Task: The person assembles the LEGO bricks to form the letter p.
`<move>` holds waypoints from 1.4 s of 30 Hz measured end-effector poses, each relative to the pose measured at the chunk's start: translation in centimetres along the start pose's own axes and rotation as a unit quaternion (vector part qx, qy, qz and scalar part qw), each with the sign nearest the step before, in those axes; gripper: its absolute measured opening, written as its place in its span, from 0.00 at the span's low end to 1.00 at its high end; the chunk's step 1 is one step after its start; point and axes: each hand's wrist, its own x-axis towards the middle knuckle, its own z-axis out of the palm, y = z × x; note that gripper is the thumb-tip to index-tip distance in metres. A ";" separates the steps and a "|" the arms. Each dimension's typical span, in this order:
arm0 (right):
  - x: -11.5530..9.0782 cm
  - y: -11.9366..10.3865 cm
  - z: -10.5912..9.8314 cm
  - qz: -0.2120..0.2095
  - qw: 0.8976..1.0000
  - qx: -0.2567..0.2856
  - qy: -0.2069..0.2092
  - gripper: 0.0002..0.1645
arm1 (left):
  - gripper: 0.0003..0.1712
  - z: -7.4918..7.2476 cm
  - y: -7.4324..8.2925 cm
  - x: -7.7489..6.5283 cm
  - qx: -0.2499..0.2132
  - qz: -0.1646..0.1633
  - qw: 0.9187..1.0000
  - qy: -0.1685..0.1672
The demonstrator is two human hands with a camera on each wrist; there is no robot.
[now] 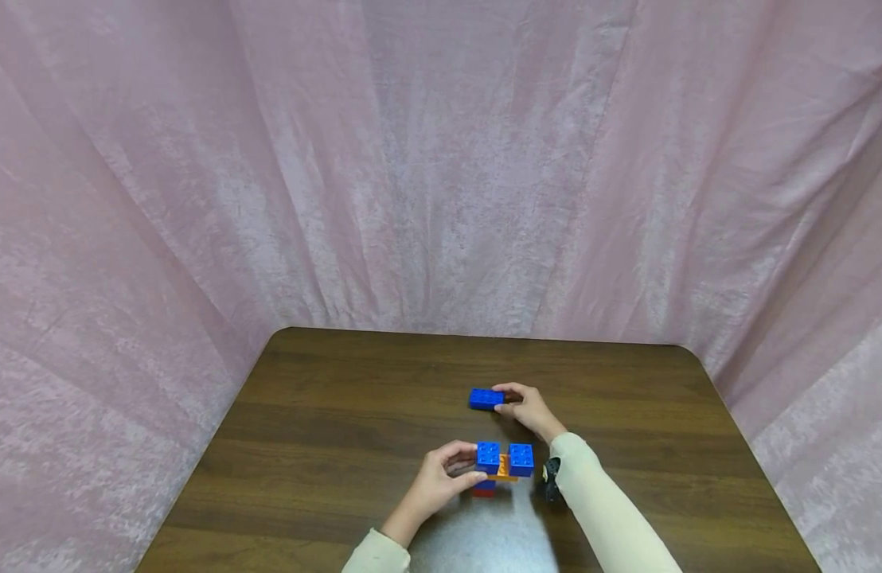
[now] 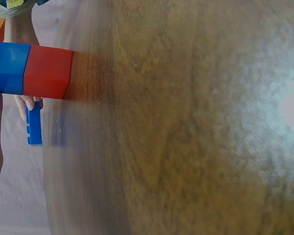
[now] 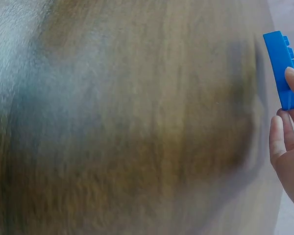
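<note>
In the head view my left hand [image 1: 435, 477] grips a stack of toy building bricks from its left side. Two blue bricks [image 1: 521, 459] sit side by side on top of an orange brick [image 1: 504, 465]. Below it come another blue brick [image 2: 10, 68] and a red brick [image 2: 48, 72] at the bottom, both plain in the left wrist view. Farther back on the table, my right hand [image 1: 530, 411] pinches a long blue brick [image 1: 484, 399] by its right end, thumb and fingers on opposite sides. The right wrist view shows that long brick [image 3: 278, 61] with its studs facing right.
Both hands are over a brown wood-grain table [image 1: 326, 430] with rounded far corners. A pink curtain [image 1: 455, 175] hangs behind it and on both sides. Bright glare lies on the tabletop near the front. A dark wrist device [image 1: 552, 479] is on the right sleeve.
</note>
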 end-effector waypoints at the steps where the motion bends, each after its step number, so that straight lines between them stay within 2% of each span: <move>1: 0.0 -0.1 -0.2 0.002 1.000 -0.001 0.000 0.19 | 0.19 0.0 0.0 0.0 0.001 0.002 1.000 0.000; 7: -0.2 -0.7 -1.2 0.005 1.000 0.002 -0.003 0.20 | 0.19 0.0 0.1 0.0 0.006 0.008 1.000 0.000; 13: -0.6 -1.1 -2.3 -0.029 0.999 0.007 -0.013 0.22 | 0.18 0.1 0.0 0.1 0.008 0.004 1.000 0.004; 20: -1.5 -2.6 -3.1 -0.047 0.998 0.000 -0.028 0.22 | 0.19 0.1 -2.4 0.4 0.015 -0.005 1.000 0.013; 23: -2.2 -4.0 -3.5 -0.053 0.998 0.010 -0.034 0.22 | 0.19 0.0 -2.8 0.5 0.011 -0.003 1.000 0.013; 28: -3.9 -7.0 -4.0 -0.074 0.996 0.015 -0.052 0.22 | 0.19 -0.1 -3.0 0.4 0.013 0.029 0.999 0.012; 30: -4.4 -7.7 -4.1 -0.081 0.995 0.007 -0.058 0.22 | 0.19 -0.1 -3.2 0.4 0.021 0.056 0.998 0.012; 32: -4.8 -8.0 -4.3 -0.078 0.995 0.006 -0.061 0.22 | 0.19 -0.1 -3.3 0.4 0.023 0.069 0.997 0.013; 35: -5.0 -7.6 -4.5 -0.075 0.995 0.003 -0.066 0.22 | 0.18 0.0 -2.3 0.3 0.019 0.049 0.999 0.014; 39: -5.1 -6.3 -4.7 -0.082 0.994 0.009 -0.070 0.23 | 0.18 0.1 -0.1 0.0 0.010 -0.004 1.000 0.013; 42: -5.3 -5.8 -4.8 -0.091 0.993 0.011 -0.068 0.23 | 0.17 0.2 0.3 -0.1 0.010 -0.012 1.000 0.012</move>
